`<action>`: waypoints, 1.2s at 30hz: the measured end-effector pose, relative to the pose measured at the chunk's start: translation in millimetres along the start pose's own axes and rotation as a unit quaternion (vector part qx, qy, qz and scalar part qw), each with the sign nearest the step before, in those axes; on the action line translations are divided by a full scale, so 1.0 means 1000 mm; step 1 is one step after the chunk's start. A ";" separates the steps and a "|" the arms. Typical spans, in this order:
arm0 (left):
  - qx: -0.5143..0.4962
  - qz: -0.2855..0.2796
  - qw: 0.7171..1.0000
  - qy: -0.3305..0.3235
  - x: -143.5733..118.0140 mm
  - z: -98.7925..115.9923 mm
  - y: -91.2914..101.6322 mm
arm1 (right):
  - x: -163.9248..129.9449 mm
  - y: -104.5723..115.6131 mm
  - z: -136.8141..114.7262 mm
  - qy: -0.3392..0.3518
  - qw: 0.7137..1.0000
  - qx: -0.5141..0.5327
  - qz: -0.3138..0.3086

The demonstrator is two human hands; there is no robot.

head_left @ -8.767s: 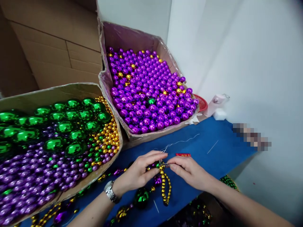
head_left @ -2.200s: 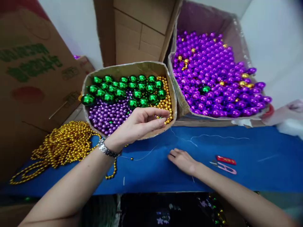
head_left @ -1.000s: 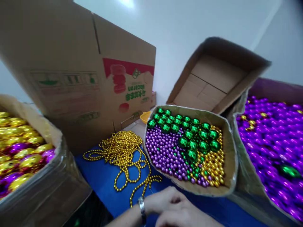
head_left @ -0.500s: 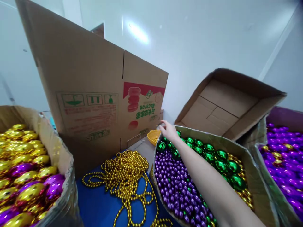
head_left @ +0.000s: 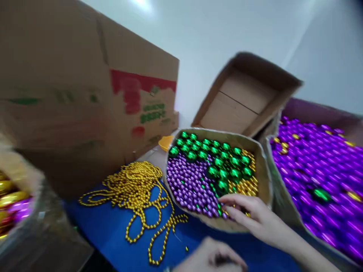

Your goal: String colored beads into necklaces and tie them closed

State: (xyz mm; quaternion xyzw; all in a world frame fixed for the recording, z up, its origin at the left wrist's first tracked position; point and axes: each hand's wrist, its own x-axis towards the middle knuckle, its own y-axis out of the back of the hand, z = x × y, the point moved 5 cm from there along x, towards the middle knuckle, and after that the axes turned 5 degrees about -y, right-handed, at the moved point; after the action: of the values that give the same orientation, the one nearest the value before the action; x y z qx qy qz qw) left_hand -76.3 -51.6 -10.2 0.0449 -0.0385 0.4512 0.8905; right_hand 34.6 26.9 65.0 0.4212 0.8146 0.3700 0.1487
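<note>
My right hand [head_left: 252, 213] reaches over the near rim of a cardboard box [head_left: 263, 181], its thumb and forefinger apart at the beads. Inside, small purple beads [head_left: 187, 181] fill the left part, large green balls [head_left: 218, 162] the back and middle, and gold beads [head_left: 248, 185] the right. At the bottom edge my left hand [head_left: 211, 258] is blurred, its fingers curled; what it may hold is hidden. Near it, a single gold bead [head_left: 186, 248] and a faint thin line show over the blue surface. Gold bead strings [head_left: 138, 177] lie heaped and looped to its left.
A tall cardboard carton [head_left: 147, 98] stands behind the strings. Purple balls [head_left: 320, 170] fill a box at right; another box [head_left: 42, 215] with gold and purple balls is at left. Behind the middle box are an orange basket [head_left: 165, 143] and a tilted open box [head_left: 238, 102].
My right hand has come back from beyond the middle box's far edge to its near side. My left hand has entered at the bottom. The view has tilted down and turned right.
</note>
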 end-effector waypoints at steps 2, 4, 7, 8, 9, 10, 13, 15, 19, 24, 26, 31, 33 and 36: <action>-0.032 -0.004 0.999 0.022 0.013 0.000 0.000 | -0.038 -0.007 0.008 -0.020 0.999 0.030 -0.039; -0.046 0.027 0.998 0.022 0.031 0.006 0.003 | -0.065 -0.014 0.017 -0.036 0.995 0.080 -0.057; -0.058 0.014 0.998 0.003 0.057 0.018 -0.004 | -0.092 -0.012 0.038 -0.090 0.987 0.130 0.002; -0.068 0.007 0.998 0.002 0.063 0.021 -0.009 | -0.099 -0.008 0.045 -0.111 0.985 0.129 0.037; -0.081 0.002 0.997 0.004 0.067 0.022 -0.015 | -0.107 -0.005 0.052 -0.129 0.981 0.125 0.066; -0.093 -0.001 0.996 0.010 0.070 0.022 -0.021 | -0.114 -0.002 0.059 -0.142 0.979 0.122 0.084; -0.123 0.003 0.992 0.034 0.067 0.010 -0.030 | -0.135 0.000 0.084 -0.182 0.971 0.134 0.073; -0.135 0.024 0.989 0.050 0.059 0.000 -0.025 | -0.151 -0.003 0.106 -0.215 0.966 0.137 0.051; -0.128 0.059 0.986 0.085 0.042 -0.011 -0.008 | -0.186 -0.002 0.149 -0.255 0.960 0.106 0.040; 0.006 -0.142 0.988 0.057 0.049 -0.008 -0.083 | -0.216 0.042 0.198 -0.301 0.947 -0.019 0.106; 0.070 -0.261 0.961 -0.049 0.055 -0.010 -0.145 | -0.221 0.067 0.210 -0.318 0.932 -0.096 0.146; 0.173 -0.549 0.790 -0.212 0.049 -0.038 -0.245 | -0.218 0.086 0.202 -0.311 0.906 -0.232 0.169; 0.242 -0.483 0.813 -0.216 0.054 -0.045 -0.227 | -0.217 0.074 0.186 -0.296 0.902 -0.262 0.175; 0.370 -0.293 0.871 -0.137 0.059 -0.058 -0.155 | -0.218 0.042 0.156 -0.272 0.892 -0.299 0.201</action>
State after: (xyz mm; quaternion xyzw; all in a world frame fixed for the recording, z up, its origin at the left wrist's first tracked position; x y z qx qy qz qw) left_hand 85.3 -89.5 -68.2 0.4413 0.0245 0.1399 0.8861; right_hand 276.1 -56.1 -25.9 0.5954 0.4912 0.4893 0.4060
